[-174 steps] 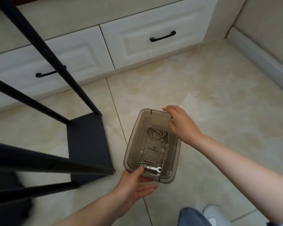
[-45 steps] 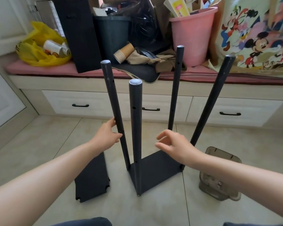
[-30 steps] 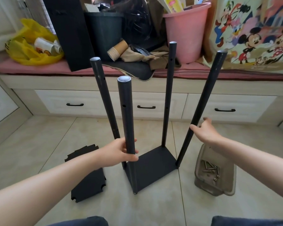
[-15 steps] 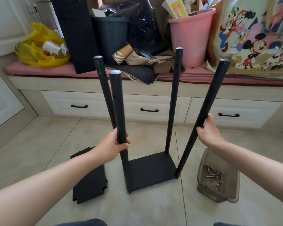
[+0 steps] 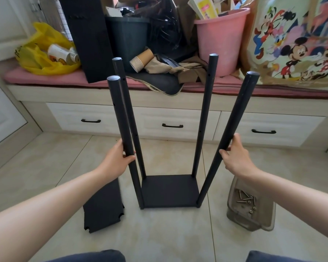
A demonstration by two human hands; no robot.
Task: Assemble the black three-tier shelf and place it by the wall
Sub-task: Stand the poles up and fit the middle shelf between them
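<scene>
A black shelf board lies flat on the tiled floor with a black pole rising from each corner. My left hand grips the near left pole about halfway up. My right hand grips the near right pole, which leans outward to the right. The two far poles stand free. A second black shelf board lies on the floor to the left, partly under my left forearm. Another black panel leans upright on the bench behind.
A clear plastic box with screws and washers sits on the floor at the right. Behind runs a white drawer bench with a pink cushion, a yellow bag, a dark bin, paper cups and a pink bucket.
My right hand came over from the box side and took the near right pole. My left hand moved from the far left pole to the near left one. The frame turned square to me.
</scene>
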